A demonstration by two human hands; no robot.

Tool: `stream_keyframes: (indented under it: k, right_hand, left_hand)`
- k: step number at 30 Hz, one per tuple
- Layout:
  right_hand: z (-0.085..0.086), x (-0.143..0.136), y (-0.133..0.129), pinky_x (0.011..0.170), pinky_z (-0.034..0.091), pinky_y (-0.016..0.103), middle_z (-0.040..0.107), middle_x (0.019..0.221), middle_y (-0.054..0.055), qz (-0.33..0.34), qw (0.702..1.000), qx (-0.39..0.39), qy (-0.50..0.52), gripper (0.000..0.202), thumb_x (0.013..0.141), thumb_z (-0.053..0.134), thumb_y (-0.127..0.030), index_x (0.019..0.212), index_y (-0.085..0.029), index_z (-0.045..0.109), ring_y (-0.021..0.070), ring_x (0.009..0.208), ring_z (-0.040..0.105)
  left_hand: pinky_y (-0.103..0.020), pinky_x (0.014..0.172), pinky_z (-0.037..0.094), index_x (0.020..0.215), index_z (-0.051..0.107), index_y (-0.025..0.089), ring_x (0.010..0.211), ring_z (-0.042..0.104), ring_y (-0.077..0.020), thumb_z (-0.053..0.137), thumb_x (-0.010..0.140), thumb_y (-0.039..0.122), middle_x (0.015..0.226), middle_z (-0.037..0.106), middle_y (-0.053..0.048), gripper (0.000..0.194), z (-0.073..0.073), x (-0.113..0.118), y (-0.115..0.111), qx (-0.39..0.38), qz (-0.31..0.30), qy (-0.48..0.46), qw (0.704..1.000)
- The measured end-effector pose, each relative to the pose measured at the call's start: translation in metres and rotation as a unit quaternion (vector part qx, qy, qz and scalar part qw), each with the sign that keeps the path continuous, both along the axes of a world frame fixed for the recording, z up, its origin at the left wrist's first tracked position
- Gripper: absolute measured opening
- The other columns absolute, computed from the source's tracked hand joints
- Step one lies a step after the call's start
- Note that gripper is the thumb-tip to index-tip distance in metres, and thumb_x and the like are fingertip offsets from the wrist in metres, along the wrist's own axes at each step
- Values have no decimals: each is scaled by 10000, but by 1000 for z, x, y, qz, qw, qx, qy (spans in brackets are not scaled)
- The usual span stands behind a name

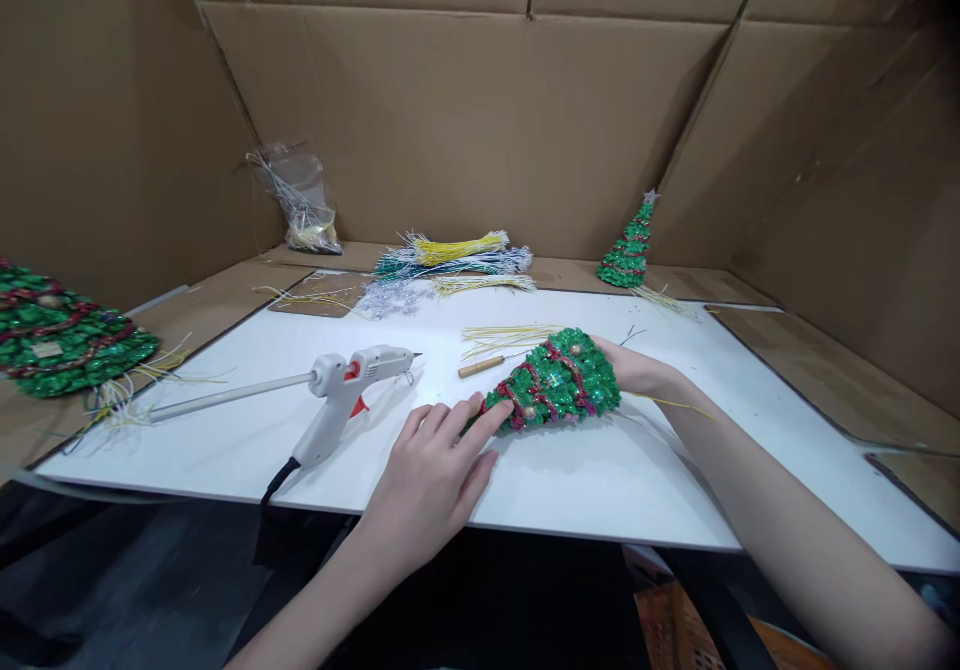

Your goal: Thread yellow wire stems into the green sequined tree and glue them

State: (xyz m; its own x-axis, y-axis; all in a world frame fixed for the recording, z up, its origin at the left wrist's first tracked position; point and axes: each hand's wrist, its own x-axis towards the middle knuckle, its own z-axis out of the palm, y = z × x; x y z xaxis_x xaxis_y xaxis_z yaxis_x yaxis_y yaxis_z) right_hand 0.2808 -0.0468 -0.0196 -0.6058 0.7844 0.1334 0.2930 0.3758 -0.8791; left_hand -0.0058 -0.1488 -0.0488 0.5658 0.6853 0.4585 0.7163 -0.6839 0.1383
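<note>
The front edge of your counter (pixel 600 490) runs straight under your left hand (pixel 439 465), and its widest open stretch spreads from your right hand (pixel 634 369) to the flat cardboard strip (pixel 817 370) on the right. Left of your hands, the glue gun (pixel 345 387) takes up room; tall cardboard walls (pixel 450 110) close the back and sides. The green tree (pixel 566 380) is tipped on its side near the front, narrow end leftward. Your left grip is clamped over that narrow end; your right one is at the wide base, fingers hidden behind it, so you can't tell how it stands. The tree is a cone of glittery, ruffled green, wound with fuzzy wine-red garland (pixel 534 380). Behind it lie a tool with a smooth wooden handle (pixel 481 367) and thin yellow strands (pixel 506 336). The gun is smooth pale plastic with a red trigger (pixel 359 407).
</note>
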Motion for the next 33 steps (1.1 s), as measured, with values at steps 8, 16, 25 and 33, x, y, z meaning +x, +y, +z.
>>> stream_keyframes:
  k: [8, 16, 25, 33]
  right_hand:
    - [2, 0, -3, 940, 534, 417, 723, 1130, 93, -4, 1000, 0, -9, 533, 672, 788, -488, 1113, -202, 701, 305, 1078, 651]
    - [3, 3, -2, 926, 545, 403, 713, 1168, 98, 17, 999, -3, -27, 536, 702, 762, -500, 1133, -193, 678, 300, 1082, 652]
    - [0, 6, -1, 947, 537, 426, 697, 1207, 103, 19, 999, -18, -29, 585, 668, 785, -499, 1157, -199, 669, 325, 1120, 636]
    - [4, 1, -2, 881, 556, 380, 740, 1064, 93, 26, 1000, -8, -13, 444, 689, 768, -511, 974, -173, 730, 287, 999, 671]
  left_hand:
    - [-424, 930, 417, 1417, 351, 214, 1080, 559, -238, 467, 968, 229, 1360, 563, -83, 464, 1, 0, 0, -4, -8, -23, 1000]
    - [-430, 941, 417, 1377, 396, 214, 1103, 556, -245, 469, 966, 224, 1380, 552, -88, 417, 0, -2, -2, -3, -18, -27, 999]
    - [-437, 942, 418, 1376, 420, 227, 1112, 547, -248, 472, 965, 224, 1404, 534, -76, 414, -1, -4, -3, -4, -22, -28, 999]
    - [-432, 938, 416, 1396, 422, 231, 1078, 541, -243, 465, 967, 227, 1406, 529, -73, 431, -1, -3, -3, -3, -22, -22, 1000]
